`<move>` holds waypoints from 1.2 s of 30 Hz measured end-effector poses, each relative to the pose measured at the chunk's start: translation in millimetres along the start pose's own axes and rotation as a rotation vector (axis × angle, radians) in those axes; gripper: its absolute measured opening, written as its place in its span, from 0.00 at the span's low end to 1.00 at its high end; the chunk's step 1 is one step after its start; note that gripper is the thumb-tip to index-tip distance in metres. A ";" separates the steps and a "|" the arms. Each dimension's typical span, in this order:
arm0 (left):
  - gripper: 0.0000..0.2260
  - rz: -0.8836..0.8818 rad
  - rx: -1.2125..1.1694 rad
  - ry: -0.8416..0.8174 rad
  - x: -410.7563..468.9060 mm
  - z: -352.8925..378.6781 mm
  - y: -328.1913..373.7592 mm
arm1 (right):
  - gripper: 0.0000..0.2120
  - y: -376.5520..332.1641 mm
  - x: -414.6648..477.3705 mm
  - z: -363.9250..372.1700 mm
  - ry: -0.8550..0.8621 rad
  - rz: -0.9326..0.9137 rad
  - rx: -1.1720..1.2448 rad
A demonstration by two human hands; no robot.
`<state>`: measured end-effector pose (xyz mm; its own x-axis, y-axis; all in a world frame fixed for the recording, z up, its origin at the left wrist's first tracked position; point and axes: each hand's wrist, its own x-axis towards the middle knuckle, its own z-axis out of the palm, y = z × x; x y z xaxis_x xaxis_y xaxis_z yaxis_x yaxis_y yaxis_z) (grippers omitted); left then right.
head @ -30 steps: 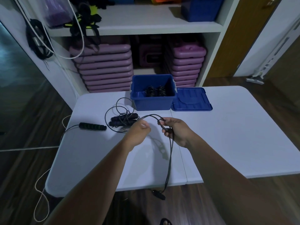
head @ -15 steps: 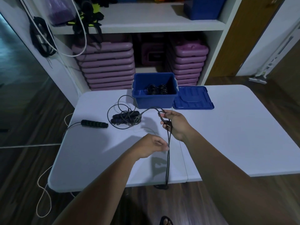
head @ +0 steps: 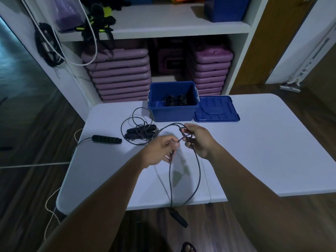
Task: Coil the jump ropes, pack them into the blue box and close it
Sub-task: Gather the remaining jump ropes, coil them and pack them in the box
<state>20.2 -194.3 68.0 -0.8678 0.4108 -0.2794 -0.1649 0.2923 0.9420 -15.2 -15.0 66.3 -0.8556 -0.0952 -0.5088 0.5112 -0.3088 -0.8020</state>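
My right hand [head: 199, 141] grips a small bundle of loops of a black jump rope [head: 198, 171] above the white table [head: 263, 151]. My left hand [head: 161, 151] pinches the same rope just left of it. The rope hangs down in a long loop over the table's near edge, and its handle [head: 179, 218] dangles below. The open blue box [head: 173, 101] stands at the back with coiled black ropes [head: 175, 100] inside. Its lid [head: 216, 109] lies flat to its right. A second rope [head: 141, 132] lies loosely tangled left of the box.
A black foam handle [head: 106, 139] lies at the table's left, its cord trailing off the edge. Behind the table a white shelf [head: 163, 28] holds stacked purple steps [head: 120, 75] and another blue box [head: 226, 8]. Wood floor surrounds the table.
My left hand slid down the rope, then came back up beside my right hand, bringing up another length of it. The hanging loop is now shorter and wider and the dangling handle has swung.
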 end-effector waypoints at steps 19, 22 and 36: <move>0.05 0.130 0.419 0.264 37.1 -56.1 70.5 | 0.12 -11.9 -17.3 -4.4 -0.153 0.007 -0.337; 0.06 0.096 0.343 0.295 42.5 -58.7 77.6 | 0.13 -9.1 -17.1 1.5 -0.200 -0.011 -0.338; 0.07 0.091 0.435 0.258 51.2 -66.6 107.4 | 0.24 3.6 -18.0 22.2 -0.264 -0.097 -0.402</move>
<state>-73.2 -199.4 167.2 -0.9661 0.2410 -0.0930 0.0795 0.6201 0.7805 0.3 -35.4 79.5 -0.8656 -0.3369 -0.3705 0.3741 0.0567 -0.9256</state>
